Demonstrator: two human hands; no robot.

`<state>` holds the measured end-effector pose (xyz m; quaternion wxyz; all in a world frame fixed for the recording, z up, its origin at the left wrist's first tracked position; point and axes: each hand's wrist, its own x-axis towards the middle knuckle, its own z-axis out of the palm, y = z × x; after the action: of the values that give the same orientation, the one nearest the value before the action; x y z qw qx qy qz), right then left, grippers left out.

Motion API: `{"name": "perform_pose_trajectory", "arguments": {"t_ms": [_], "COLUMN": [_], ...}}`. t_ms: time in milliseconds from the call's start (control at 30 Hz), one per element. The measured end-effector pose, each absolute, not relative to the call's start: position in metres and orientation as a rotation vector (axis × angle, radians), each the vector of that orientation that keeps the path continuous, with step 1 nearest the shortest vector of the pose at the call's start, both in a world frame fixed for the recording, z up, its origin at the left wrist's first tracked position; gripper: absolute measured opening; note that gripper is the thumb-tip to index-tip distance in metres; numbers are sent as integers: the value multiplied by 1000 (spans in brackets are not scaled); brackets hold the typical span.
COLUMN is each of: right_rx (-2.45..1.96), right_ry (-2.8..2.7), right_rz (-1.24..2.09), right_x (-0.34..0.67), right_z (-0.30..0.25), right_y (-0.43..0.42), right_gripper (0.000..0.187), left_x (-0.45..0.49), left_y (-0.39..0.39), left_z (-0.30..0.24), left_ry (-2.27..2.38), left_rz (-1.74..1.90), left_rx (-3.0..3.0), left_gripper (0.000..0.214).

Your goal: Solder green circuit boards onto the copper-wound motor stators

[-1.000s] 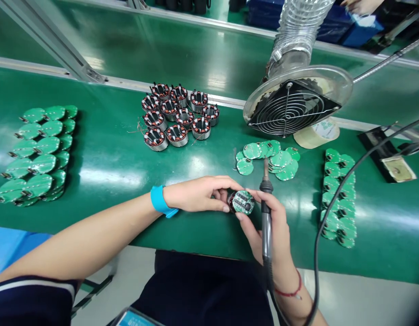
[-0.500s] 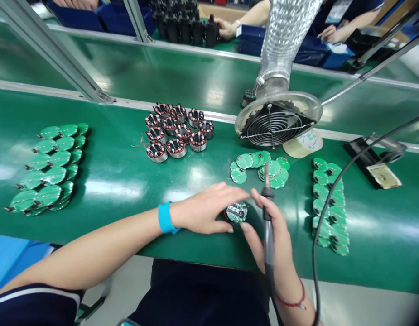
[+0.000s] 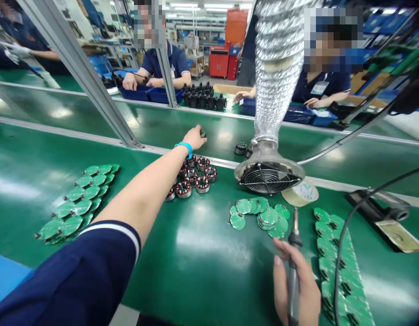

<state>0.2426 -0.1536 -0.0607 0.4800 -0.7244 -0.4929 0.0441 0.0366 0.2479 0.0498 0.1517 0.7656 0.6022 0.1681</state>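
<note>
Stretched out past the metal rail, my left hand point(image 3: 195, 138) grips a small motor stator point(image 3: 203, 134), mostly hidden by the fingers, over the green belt behind the bench. My right hand point(image 3: 299, 276) holds a soldering iron point(image 3: 293, 271) with its tip pointing up and away. Round green circuit boards point(image 3: 268, 216) lie in a loose pile beyond the iron. Below my left wrist stands a group of motor stators point(image 3: 202, 183) with copper windings, partly covered by my forearm.
Overlapping circuit boards lie in rows at left point(image 3: 82, 207) and right point(image 3: 341, 262). A fume extractor point(image 3: 270, 176) hangs over the bench beside a tape roll point(image 3: 301, 194). A soldering iron stand point(image 3: 382, 213) and black cable point(image 3: 341, 235) are at right. Co-workers sit across the belt.
My left hand has carried the stator from between my hands forward and left, over the rail. My right hand keeps the soldering iron and has moved right. The view has tilted up.
</note>
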Motion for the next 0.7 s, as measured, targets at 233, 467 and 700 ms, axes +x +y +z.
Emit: {"name": "perform_pose_trajectory", "arguments": {"t_ms": [233, 467, 700], "right_rx": [-1847, -1733, -1642], "right_ry": [-1081, -1186, -1264], "right_rz": [53, 94, 175], "right_x": [233, 234, 233], "right_z": [-57, -54, -57], "right_y": [-154, -157, -146], "right_gripper": [35, 27, 28], "left_x": [42, 28, -4], "left_y": [260, 139, 64], "left_z": [59, 51, 13], "left_ry": [1740, 1257, 1413], "left_rz": [248, -109, -80], "left_rx": [2324, 2743, 3049], "left_gripper": [60, 29, 22]}}
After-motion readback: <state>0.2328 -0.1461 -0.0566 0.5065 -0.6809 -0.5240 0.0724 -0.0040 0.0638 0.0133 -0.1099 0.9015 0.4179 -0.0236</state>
